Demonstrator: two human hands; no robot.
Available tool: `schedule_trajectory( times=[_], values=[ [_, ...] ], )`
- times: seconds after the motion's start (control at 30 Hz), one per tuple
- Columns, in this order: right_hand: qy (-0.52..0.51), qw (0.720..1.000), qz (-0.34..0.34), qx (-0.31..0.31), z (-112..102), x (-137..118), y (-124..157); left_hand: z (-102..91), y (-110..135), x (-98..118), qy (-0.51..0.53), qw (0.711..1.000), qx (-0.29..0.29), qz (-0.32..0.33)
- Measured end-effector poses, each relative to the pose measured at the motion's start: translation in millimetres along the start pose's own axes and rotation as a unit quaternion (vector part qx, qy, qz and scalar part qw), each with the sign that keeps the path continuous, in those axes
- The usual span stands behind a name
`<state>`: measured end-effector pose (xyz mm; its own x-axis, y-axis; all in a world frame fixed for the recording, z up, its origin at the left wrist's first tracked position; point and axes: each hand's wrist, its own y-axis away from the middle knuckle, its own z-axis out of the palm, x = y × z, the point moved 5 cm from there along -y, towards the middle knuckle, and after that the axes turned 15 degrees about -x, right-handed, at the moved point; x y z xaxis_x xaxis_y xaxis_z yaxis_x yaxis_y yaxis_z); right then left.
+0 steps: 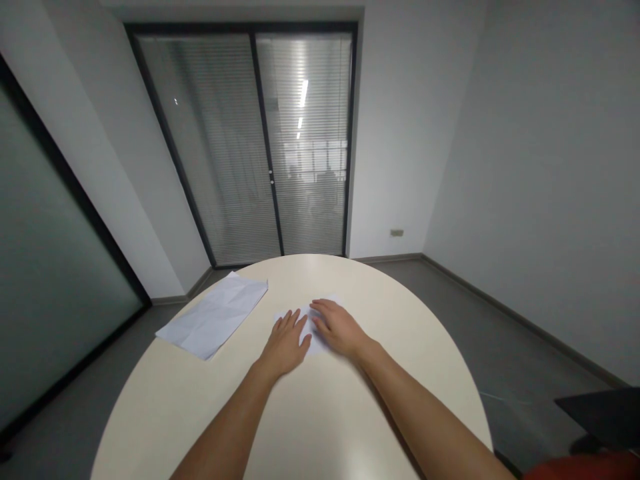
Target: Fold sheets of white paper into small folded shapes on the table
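Note:
Both of my hands lie flat on a small white sheet of paper (313,333) near the middle of a round cream table (350,413). My left hand (287,345) rests palm down with fingers stretched out over the sheet's left part. Beside it, my right hand (337,327) presses down on the sheet's right part, fingers extended and pointing left. Most of the sheet is hidden under the hands. A larger, creased white sheet (215,313) lies apart at the table's far left.
Beyond the table are glass sliding doors with blinds (260,147), a grey floor and white walls. A frosted glass partition (45,267) runs along the left. A dark object (605,417) sits at the lower right.

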<state>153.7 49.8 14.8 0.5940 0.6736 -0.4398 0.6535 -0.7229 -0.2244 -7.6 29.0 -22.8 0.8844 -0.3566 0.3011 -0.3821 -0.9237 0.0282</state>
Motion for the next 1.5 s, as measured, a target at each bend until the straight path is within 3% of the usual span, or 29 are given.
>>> schedule_trajectory(
  times=[0.07,0.17,0.27,0.37,0.43,0.5,0.63,0.73,0.9,1.03,1.1,1.17,1.23,1.3,1.4,1.5],
  values=[
    [-0.002,0.999,-0.024,-0.043,16,-7,-3,0.5,1,2,0.002,1.0,-0.011,0.015],
    [0.007,0.993,0.053,-0.109,28,9,-1,0.2,2,3,-0.006,0.999,-0.034,0.015],
    [0.042,0.974,0.177,-0.138,19,35,7,-1.4,3,4,-0.021,0.998,-0.05,0.006],
    [0.079,0.959,0.245,-0.121,0,46,14,-2.9,3,5,-0.026,0.997,-0.066,0.003],
    [0.106,0.961,0.236,-0.096,-7,40,14,-3.6,4,6,-0.022,0.997,-0.077,0.009],
    [0.105,0.973,0.185,-0.086,-5,27,11,-4.3,4,7,-0.019,0.996,-0.084,0.026],
    [0.033,0.984,0.084,-0.153,18,4,4,-6.1,4,9,-0.018,0.994,-0.09,0.057],
    [0.028,0.976,0.111,-0.186,26,8,5,-8.1,3,3,-0.019,0.996,-0.085,0.018],
    [0.041,0.966,0.179,-0.182,14,30,12,-10.3,1,-14,-0.04,0.992,-0.076,-0.096],
    [0.048,0.965,0.195,-0.166,11,33,14,-18.8,3,-22,-0.073,0.985,-0.017,-0.158],
    [0.056,0.966,0.199,-0.158,12,31,13,-25.3,4,-18,-0.086,0.986,0.025,-0.142],
    [0.064,0.966,0.203,-0.149,12,30,12,-27.7,5,-8,-0.072,0.994,0.041,-0.074],
    [0.073,0.965,0.209,-0.138,9,29,12,-23.0,5,5,-0.038,0.999,0.008,0.016],
    [0.086,0.966,0.21,-0.121,4,29,11,-13.4,4,13,-0.019,0.996,-0.052,0.062],
    [0.092,0.977,0.167,-0.096,-3,23,9,-4.1,2,11,-0.022,0.996,-0.082,0.024],
    [0.06,0.988,0.068,-0.125,2,12,7,-3.4,0,3,-0.036,0.996,-0.069,-0.033]
  ],
)
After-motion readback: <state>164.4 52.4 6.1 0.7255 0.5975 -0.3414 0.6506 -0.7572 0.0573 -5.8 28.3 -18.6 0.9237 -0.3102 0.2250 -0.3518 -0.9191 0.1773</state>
